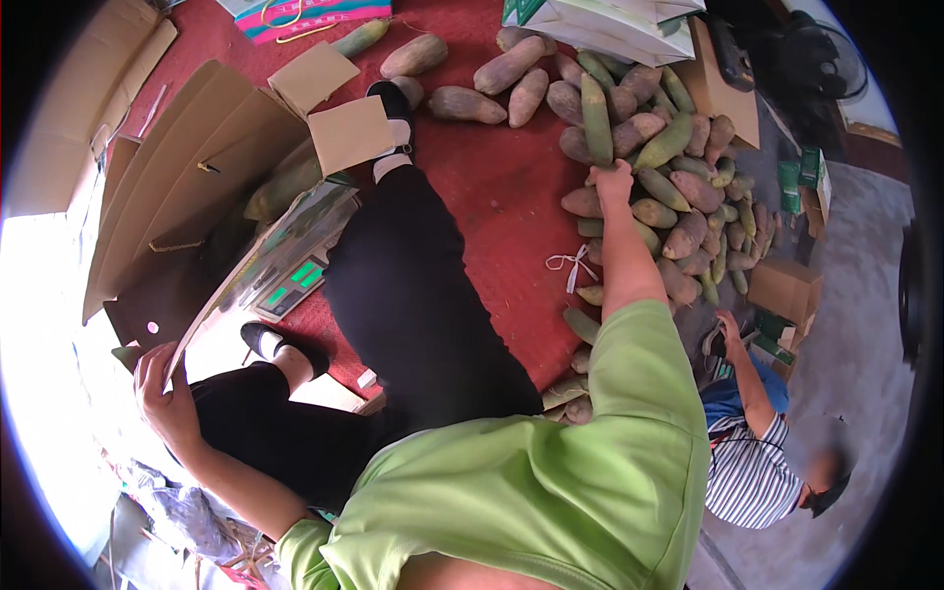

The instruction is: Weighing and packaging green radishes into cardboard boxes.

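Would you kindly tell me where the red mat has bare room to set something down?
The red mat is bare between the black-trousered leg and the heap of gourds, where the right hand reaches. The heap is crowded. The left hand holds the cardboard box, which fills the left.

Green tee (551,492), black trousers (413,295) (black shoes (393,98))

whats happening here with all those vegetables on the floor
A person in a green shirt sits on a red mat beside a heap of long green and brown gourds. Their right hand reaches into the heap and rests on one gourd. Their left hand holds the edge of a cardboard box. Another person in a striped shirt crouches to the right.
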`<state>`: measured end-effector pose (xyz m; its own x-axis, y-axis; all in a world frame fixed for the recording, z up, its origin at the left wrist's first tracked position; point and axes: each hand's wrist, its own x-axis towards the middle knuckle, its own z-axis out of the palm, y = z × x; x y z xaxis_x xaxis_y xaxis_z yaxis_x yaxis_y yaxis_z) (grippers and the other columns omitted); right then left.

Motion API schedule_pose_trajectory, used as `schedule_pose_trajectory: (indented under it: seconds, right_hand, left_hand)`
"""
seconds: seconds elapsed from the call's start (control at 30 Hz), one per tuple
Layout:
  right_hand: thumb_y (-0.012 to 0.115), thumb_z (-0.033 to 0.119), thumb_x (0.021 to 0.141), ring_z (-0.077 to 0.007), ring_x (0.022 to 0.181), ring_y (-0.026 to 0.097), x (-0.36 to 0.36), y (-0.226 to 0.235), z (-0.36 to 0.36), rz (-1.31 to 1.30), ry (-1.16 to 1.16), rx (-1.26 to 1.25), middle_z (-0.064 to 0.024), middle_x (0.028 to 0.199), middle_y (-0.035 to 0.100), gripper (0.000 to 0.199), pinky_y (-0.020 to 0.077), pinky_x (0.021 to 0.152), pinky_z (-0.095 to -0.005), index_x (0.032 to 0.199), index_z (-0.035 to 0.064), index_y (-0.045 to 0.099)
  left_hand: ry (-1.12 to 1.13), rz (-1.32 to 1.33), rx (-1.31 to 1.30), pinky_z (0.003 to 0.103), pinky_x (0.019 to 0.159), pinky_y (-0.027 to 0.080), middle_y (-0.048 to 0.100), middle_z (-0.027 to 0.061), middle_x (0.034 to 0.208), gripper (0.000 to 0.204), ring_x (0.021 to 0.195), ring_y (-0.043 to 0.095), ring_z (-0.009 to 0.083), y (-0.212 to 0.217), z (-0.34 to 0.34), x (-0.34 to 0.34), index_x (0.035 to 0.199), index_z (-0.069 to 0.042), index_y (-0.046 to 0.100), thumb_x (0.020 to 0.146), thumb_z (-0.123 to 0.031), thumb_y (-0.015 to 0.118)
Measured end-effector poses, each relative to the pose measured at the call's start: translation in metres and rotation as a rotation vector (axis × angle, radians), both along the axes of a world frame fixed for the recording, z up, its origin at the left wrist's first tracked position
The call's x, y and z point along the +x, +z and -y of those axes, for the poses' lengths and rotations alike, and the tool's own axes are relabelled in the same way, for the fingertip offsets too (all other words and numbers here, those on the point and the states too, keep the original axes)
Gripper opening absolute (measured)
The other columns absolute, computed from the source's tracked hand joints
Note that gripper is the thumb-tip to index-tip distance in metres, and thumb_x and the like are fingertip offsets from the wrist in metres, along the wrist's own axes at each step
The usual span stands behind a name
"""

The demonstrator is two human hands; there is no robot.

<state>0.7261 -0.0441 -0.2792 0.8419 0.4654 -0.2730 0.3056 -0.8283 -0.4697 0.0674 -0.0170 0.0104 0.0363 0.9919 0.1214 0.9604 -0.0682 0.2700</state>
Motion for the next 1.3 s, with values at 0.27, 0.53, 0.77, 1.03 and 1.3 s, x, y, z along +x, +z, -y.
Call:
schedule_pose_trajectory:
  seconds: [0.27,0.53,0.77,1.03,1.3]
  right_hand:
    - [0.085,0.017,0.06,-0.0235,0.097,0.06,0.027,-0.05,-0.028,-0.114,-0.073,0.278,-0.0167,0.11,0.061,0.079,0.0472,0.089,-0.0345,0.126,-0.0046,0.046]
    - [0.08,0.03,0.069,-0.0324,0.098,0.062,0.032,-0.046,-0.031,0.108,0.007,0.089,-0.0196,0.113,0.061,0.064,0.048,0.086,-0.0394,0.117,-0.0033,0.055]
    - [0.076,0.046,0.072,-0.0148,0.072,0.056,0.018,-0.025,-0.028,-0.719,-0.37,0.281,-0.0057,0.082,0.06,0.049,0.0431,0.062,-0.0299,0.096,0.0069,0.059]
    - [0.067,0.046,0.081,-0.0173,0.072,0.056,-0.045,0.05,-0.013,-0.972,-0.449,0.506,-0.0067,0.085,0.063,0.047,0.0429,0.065,-0.0269,0.103,0.0059,0.058]
    - [0.06,0.031,0.087,-0.0198,0.081,0.061,-0.095,0.209,-0.056,-0.835,0.43,0.741,-0.0107,0.093,0.064,0.036,0.0469,0.067,-0.0307,0.107,0.0007,0.058]
  left_hand:
    - [0.062,-0.004,-0.073,0.035,0.082,0.046,0.065,0.0105,0.089,0.026,0.089,0.061,0.0266,0.008,0.002,0.003,0.091,-0.001,0.066,0.067,0.007,0.062]
    - [-0.011,-0.148,-0.029,0.039,0.095,0.042,0.066,0.0081,0.088,0.029,0.089,0.063,0.0266,0.014,-0.007,0.011,0.089,-0.004,0.068,0.061,0.005,0.065]
    - [-0.021,-0.145,-0.011,0.04,0.096,0.043,0.067,0.0083,0.089,0.024,0.089,0.064,0.0257,0.012,-0.006,0.01,0.088,-0.003,0.069,0.064,-0.002,0.067]
    - [-0.069,-0.123,0.032,0.039,0.093,0.045,0.066,0.0075,0.088,0.03,0.087,0.063,0.0265,0.014,-0.003,0.004,0.089,-0.006,0.07,0.06,0.0,0.066]
    - [-0.05,-0.056,0.052,0.036,0.079,0.049,0.064,0.0024,0.08,0.024,0.079,0.062,0.0237,0.013,0.004,-0.002,0.087,-0.012,0.07,0.064,-0.007,0.068]
